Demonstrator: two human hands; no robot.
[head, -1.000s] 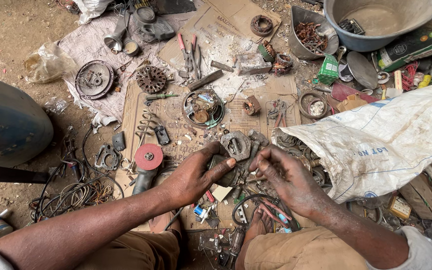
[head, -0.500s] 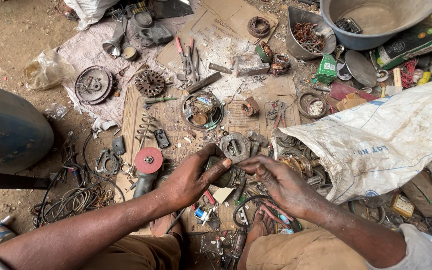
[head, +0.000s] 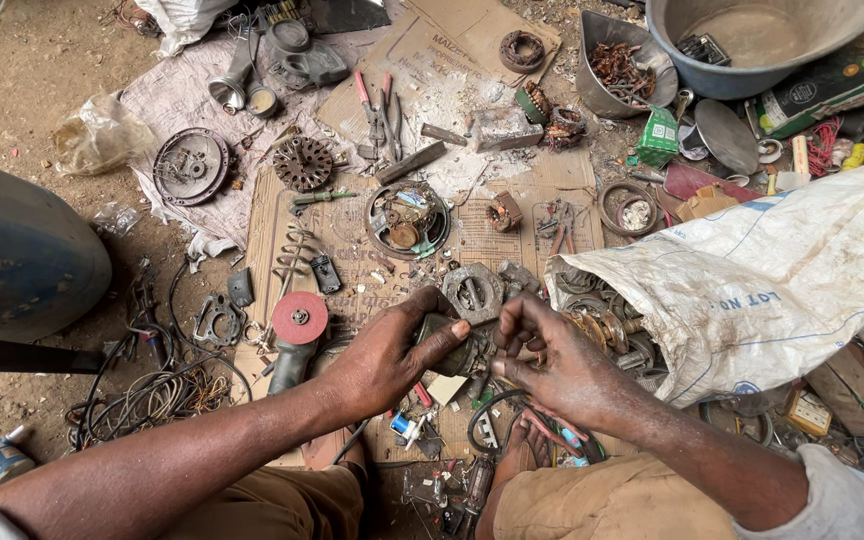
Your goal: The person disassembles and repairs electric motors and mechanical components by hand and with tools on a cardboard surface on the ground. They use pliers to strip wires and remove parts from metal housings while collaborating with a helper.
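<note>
Change: both hands are now closer together than 1 second ago, meeting over the cardboard's lower edge.
Left hand [head: 384, 357]: clenched around a small dark metal part [head: 449, 352], thumb on top.
Right hand [head: 549, 362]: fingers curled, pinching at that part.

Single head view, looking steeply down, close over hands [head: 472, 360] and cluttered ground [head: 42, 70].

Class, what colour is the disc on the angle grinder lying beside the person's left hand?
Red, on the angle grinder's disc, seen in the head view.
</note>
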